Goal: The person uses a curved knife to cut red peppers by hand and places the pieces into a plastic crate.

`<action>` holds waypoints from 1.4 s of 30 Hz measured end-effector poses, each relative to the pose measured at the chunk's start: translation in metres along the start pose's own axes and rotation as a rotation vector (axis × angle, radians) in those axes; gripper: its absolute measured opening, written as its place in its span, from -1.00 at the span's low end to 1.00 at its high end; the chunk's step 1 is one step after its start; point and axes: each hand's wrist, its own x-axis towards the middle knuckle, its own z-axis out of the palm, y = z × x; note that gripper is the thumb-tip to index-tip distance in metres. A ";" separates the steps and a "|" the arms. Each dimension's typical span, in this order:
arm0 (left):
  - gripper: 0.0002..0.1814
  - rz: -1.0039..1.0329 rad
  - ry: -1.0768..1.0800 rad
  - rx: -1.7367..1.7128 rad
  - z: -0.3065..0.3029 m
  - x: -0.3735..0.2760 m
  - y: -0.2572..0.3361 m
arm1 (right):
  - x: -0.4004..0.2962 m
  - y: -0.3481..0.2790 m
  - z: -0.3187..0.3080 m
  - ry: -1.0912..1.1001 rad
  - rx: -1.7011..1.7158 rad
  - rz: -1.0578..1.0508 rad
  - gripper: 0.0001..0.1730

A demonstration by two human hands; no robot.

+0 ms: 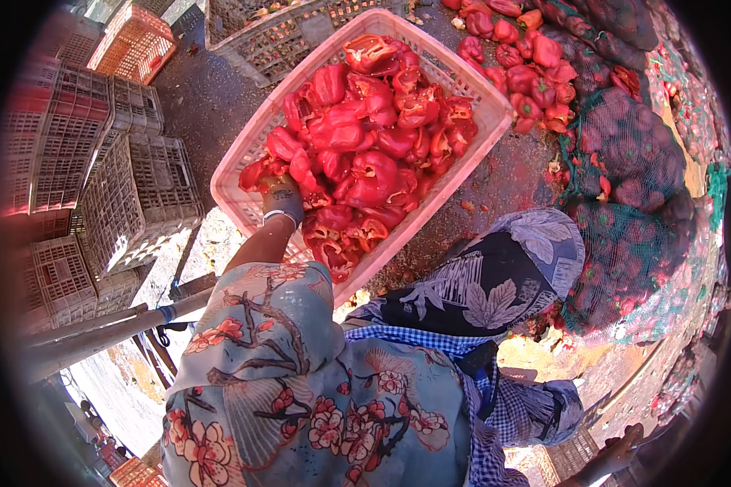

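My left hand (283,198), with a bangle (283,214) at the wrist, reaches into the left end of a pink plastic crate (365,286). It touches a piece of red bell pepper (259,172); its fingertips are hidden among the peppers, so I cannot tell whether they grip it. Cut and hollowed red bell peppers (371,176) are heaped in the crate, several showing pale insides and seeds. Low at the right rim, my right hand (622,449) is curled around a thin tool (653,436), perhaps a knife, dim against the dark edge.
Whole red peppers (527,76) lie loose on the ground beyond the crate. Full mesh sacks (630,146) line the right side. Stacked plastic crates (140,195) stand at left, near a pole (122,329). Another crate (304,36) borders the far side. My knee (542,249) is close by.
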 end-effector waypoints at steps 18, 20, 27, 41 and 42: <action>-0.04 0.180 0.237 -0.448 -0.104 0.009 -0.032 | 0.035 0.029 0.087 0.039 0.293 0.048 -0.55; 0.01 0.363 0.396 -0.521 -0.104 0.023 -0.013 | 0.027 0.016 0.095 0.040 0.308 0.093 -0.57; 0.12 0.469 -0.239 -0.334 -0.083 0.009 0.002 | 0.010 0.010 0.102 0.025 0.367 0.058 -0.60; 0.34 -0.123 -0.123 0.084 0.000 -0.092 0.066 | 0.005 -0.044 0.102 -0.015 0.173 0.094 -0.56; 0.36 -0.130 -0.131 0.076 0.000 -0.089 0.072 | 0.009 -0.032 0.099 -0.002 0.159 0.089 -0.56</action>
